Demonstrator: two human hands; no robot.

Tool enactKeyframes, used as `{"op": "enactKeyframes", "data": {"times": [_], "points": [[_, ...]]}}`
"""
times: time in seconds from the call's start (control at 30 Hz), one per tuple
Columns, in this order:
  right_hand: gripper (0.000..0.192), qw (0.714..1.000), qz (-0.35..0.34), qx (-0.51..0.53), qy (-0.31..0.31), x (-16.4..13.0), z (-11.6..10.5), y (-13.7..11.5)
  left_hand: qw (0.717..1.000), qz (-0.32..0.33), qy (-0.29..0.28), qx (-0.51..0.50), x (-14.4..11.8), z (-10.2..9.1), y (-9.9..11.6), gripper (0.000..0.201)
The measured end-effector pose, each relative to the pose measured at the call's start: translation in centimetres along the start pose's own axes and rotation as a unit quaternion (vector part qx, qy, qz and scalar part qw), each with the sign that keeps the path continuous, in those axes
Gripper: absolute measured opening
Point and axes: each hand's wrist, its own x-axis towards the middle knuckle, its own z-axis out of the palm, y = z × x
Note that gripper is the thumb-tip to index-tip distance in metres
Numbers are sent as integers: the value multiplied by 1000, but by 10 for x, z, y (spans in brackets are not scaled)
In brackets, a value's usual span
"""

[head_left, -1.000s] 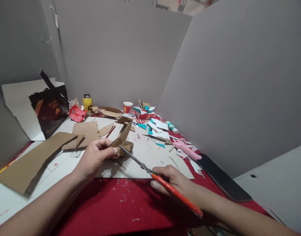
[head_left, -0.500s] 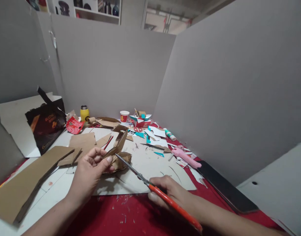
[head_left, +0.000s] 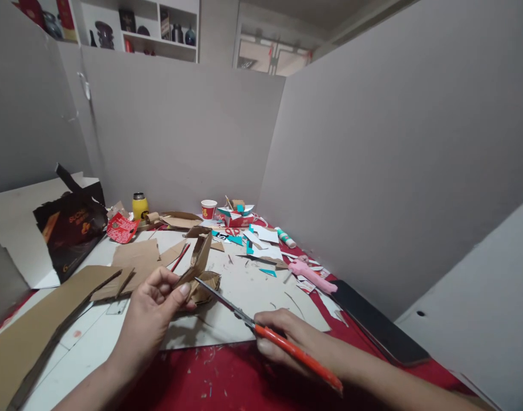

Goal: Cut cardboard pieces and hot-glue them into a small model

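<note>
Between the thumb and fingers of my left hand (head_left: 158, 308) is a folded piece of brown cardboard (head_left: 200, 257), with one strip standing up and a rounded part low on the right. My right hand (head_left: 287, 337) is closed around the orange-red handles of a pair of scissors (head_left: 298, 357). The blades point up and left, and their tips touch or lie over the cardboard close to my left thumb. Whether the blades are parted is hard to make out.
A long cardboard piece (head_left: 51, 325) lies at the left. Behind are a yellow jar (head_left: 140, 206), a red paper cup (head_left: 209, 210) and a small red-and-teal box (head_left: 238, 218). A pink glue gun (head_left: 312, 277) and a black slab (head_left: 376, 322) lie right. Grey panels (head_left: 179, 125) enclose the table.
The camera view has tilted up and turned slightly right, so the scene sits lower and further left. Both hands keep their hold on the cardboard and the scissors.
</note>
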Motion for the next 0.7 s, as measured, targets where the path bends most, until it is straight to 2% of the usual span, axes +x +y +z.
{"op": "enactKeyframes", "data": {"times": [0.2,0.7], "points": [[48,1000,4,21,3,-2,-4,-6,1000,10,-1,-1,3,-3,0,27],[41,999,24,-47,-2,1,-1,-4,999,3,-5,-35,3,-3,1,28]]}}
